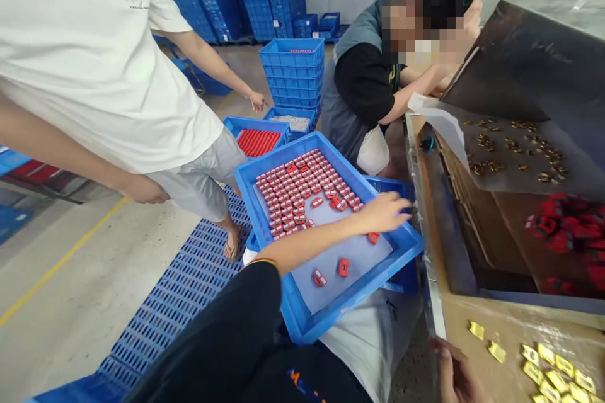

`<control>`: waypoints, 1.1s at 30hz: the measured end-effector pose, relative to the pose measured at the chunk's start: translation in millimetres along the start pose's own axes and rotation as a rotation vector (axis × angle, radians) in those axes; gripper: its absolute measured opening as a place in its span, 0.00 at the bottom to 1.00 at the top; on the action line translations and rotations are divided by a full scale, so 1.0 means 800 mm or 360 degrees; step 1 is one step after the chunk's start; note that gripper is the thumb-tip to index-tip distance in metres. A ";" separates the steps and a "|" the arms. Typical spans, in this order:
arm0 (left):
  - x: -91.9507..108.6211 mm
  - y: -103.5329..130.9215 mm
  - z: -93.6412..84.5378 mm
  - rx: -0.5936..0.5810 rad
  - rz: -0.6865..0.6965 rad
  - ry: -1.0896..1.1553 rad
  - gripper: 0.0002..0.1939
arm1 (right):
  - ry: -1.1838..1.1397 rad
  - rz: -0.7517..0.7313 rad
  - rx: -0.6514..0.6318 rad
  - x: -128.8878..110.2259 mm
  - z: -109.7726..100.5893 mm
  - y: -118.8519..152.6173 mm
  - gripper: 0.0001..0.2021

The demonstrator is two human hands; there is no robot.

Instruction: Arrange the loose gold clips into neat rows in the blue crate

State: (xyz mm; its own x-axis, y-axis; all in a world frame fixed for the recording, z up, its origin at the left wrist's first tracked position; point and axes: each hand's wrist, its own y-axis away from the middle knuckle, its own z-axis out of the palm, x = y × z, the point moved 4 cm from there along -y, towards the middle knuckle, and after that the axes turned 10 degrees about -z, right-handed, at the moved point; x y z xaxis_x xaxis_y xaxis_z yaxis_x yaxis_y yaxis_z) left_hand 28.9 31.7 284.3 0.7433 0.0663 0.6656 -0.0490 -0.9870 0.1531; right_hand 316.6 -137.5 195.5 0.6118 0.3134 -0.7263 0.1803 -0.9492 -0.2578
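with the left hand (385,211) above the right side of the blue tray (326,327) and the right hand (456,371) by the bench (460,321) edge — grips unclear, i cannot tell — a light reach should leave the tray's rows of red pieces (290,192) unnudged.

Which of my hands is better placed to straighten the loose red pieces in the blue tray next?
Left, probably: your left hand is over the rim of the blue tray, close to loose red pieces. Your right hand is at the table edge, nearer the yellow pieces.
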 end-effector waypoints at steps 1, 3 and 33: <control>-0.049 0.026 -0.015 -0.0024 -0.0226 -0.0155 0.22 | -0.0028 -0.0051 -0.0026 -0.011 0.003 -0.006 0.20; -0.140 0.080 -0.034 -0.0208 -0.0680 -0.0435 0.34 | -0.0112 -0.0182 -0.0074 -0.046 0.012 -0.023 0.17; -0.316 0.187 -0.031 -0.0447 -0.1445 -0.0655 0.72 | 0.0797 -0.1222 -0.1670 -0.255 0.419 -0.148 0.49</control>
State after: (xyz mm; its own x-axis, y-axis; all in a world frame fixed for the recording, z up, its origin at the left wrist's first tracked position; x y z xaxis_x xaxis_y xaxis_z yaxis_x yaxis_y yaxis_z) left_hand -183.3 -128.6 157.0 0.7461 0.6612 -0.0783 0.5291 -0.5173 0.6726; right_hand -87.7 -80.1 160.4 0.2649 0.9279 -0.2624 0.9431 -0.1925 0.2712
